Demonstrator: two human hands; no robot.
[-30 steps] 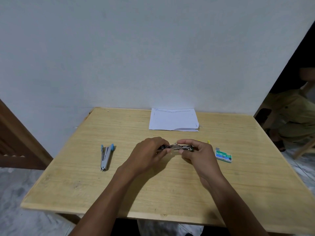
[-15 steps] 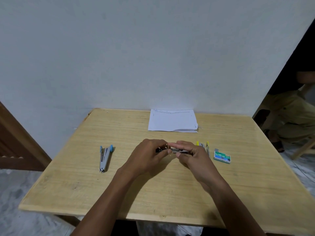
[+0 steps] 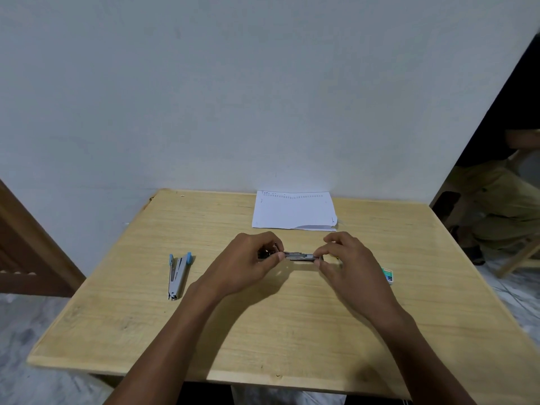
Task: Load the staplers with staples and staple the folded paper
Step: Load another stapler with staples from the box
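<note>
Item: 1 metal stapler [image 3: 295, 255], held just above mid-table [image 3: 263, 331]. Left hand [image 3: 248, 260] pinches 1 end, right hand [image 3: 349, 263] the other. Likely light, rigid, slick; best gripped by its sides. Second stapler [image 3: 177, 274], staple box [image 3: 388, 275] and folded paper [image 3: 293, 211] lie untouched.

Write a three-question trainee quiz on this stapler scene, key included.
1. True or false: the blue-tipped stapler lies untouched on the table, on the person's left.
2. What do the left hand and right hand hold between them?
A. the folded paper
B. a metal stapler
C. the green staple box
3. Fill in: the folded paper lies at the table's ___ edge, by the wall.

Key: 1 true; 2 B; 3 far
</note>
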